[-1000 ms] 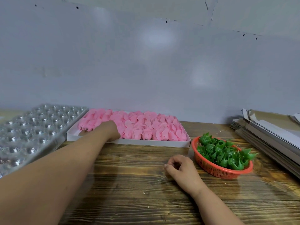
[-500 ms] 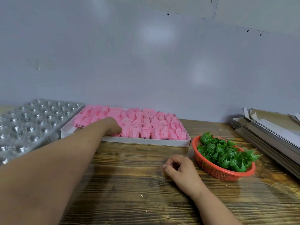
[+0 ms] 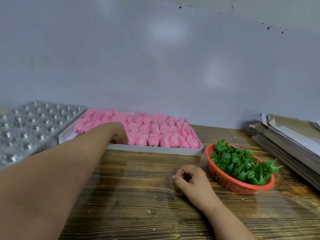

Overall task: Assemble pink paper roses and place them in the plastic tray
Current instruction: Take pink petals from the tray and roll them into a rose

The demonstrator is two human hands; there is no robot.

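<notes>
Pink paper roses [image 3: 155, 134], soft crumpled-petal blooms, sit packed in rows inside a shallow white cardboard box [image 3: 154, 149] at the far-centre of the dark wood-grain surface [image 3: 138, 205], w/ the box's far edge close to the grey wall [image 3: 155, 58].

Nearest the camera: right hand [image 3: 192, 181] rests on the surface, fingers curled loosely inward toward the thumb; whether they hold anything small, can't tell. Just right of it, an orange-red round plastic mesh basket [image 3: 230, 184] holds a heap of green plastic spiky calyx pieces [image 3: 242, 165].

Left arm reaches across from lower left. Left hand [image 3: 117, 134] is over the box's near-left part, knuckles up, fingers bent down into the roses; fingertips hidden among the petals, so can't tell if they're pinching one or just touching.

Left side, beside the box & touching or nearly touching its left wall: clear plastic tray w/ rows of round moulded cups [image 3: 34, 125], slightly raised; cups look unfilled as far as the glare allows.

Far right: stack of flat grey-brown cardboard sheets [image 3: 290, 141], lying askew, apart from the basket.
</notes>
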